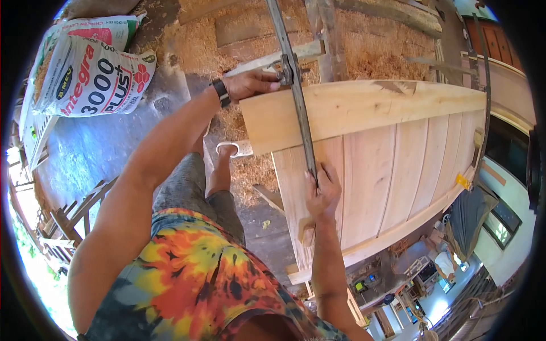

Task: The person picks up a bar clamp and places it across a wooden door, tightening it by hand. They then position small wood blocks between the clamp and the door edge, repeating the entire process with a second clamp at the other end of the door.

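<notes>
A long metal bar clamp (303, 119) lies across a wooden panel (364, 176) made of several joined boards. Its bar runs over the wide pale board (364, 111) along the panel's far edge. My left hand (253, 85), with a dark watch on the wrist, has its fingers closed at the clamp's sliding jaw (289, 71), by the board's outer edge. Around the near end of the bar, on the planks, my right hand (324, 190) is wrapped. A small wooden block (307, 233) sits near my right wrist.
Wood shavings (375, 51) and loose lumber cover the floor beyond the panel. Printed feed sacks (94, 77) stand at the upper left. Another long bar (487, 85) crosses the panel's far right end, near an orange clamp part (463, 182). A person (446, 264) is in the background.
</notes>
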Demonstrator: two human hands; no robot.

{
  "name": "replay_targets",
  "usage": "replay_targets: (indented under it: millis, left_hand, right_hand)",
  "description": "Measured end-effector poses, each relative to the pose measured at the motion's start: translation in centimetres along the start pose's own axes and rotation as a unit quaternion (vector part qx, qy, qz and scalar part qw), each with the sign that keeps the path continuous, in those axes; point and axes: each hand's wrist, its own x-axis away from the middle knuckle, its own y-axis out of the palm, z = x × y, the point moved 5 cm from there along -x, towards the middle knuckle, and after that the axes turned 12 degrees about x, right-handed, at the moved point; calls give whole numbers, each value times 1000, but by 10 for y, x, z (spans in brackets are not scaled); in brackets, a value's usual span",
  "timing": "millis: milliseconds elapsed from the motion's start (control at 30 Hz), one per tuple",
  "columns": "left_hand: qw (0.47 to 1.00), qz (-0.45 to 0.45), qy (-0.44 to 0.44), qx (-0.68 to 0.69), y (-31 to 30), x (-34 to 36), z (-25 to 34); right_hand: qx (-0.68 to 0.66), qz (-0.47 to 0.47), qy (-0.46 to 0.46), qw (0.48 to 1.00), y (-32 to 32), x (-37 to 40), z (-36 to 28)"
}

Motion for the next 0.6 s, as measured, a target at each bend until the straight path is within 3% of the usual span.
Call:
replay_targets:
  millis: [100,233,300,433,600]
  left_hand:
    - [996,81,2,-42,-1,3,0]
    - [996,52,3,-69,4,0,1]
    - [994,70,38,-75,-1,-5,4]
    - [987,107,25,-114,-12,-9,4]
    - [988,73,14,-136,-11,-19,9]
  right_hand:
    - [10,-6,0,1000,1,1,2]
    - [-18,-43,61,997,1,1,6]
    - [-17,-17,52,998,1,3,9]
    - [-22,-11,53,998,-1,1,11]
    - [-23,13,53,998,-2,2,16]
